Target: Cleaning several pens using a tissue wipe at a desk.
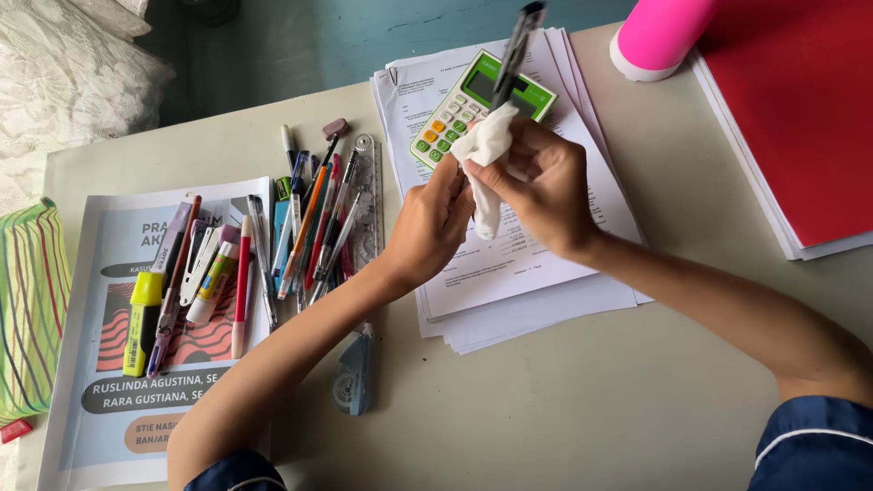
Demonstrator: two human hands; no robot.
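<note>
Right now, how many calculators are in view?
1: a green and white calculator with orange keys, lying on the stack of printed white papers just behind both hands; none seems hidden elsewhere.

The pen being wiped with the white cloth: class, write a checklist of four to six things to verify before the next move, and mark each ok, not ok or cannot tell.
1. Pen gripped: ok, it sticks up from both hands.
2. Cloth wrapped round the pen's lower part: ok, right hand pinches it there.
3. Left hand steadying: ok, its fingers touch the cloth.
4. Pen clean: cannot tell, the lower part is covered.
5. Calculator clear of the hands: ok, it lies flat on the papers behind them.
6. Other pens kept together: ok, heaped to the left.
</note>
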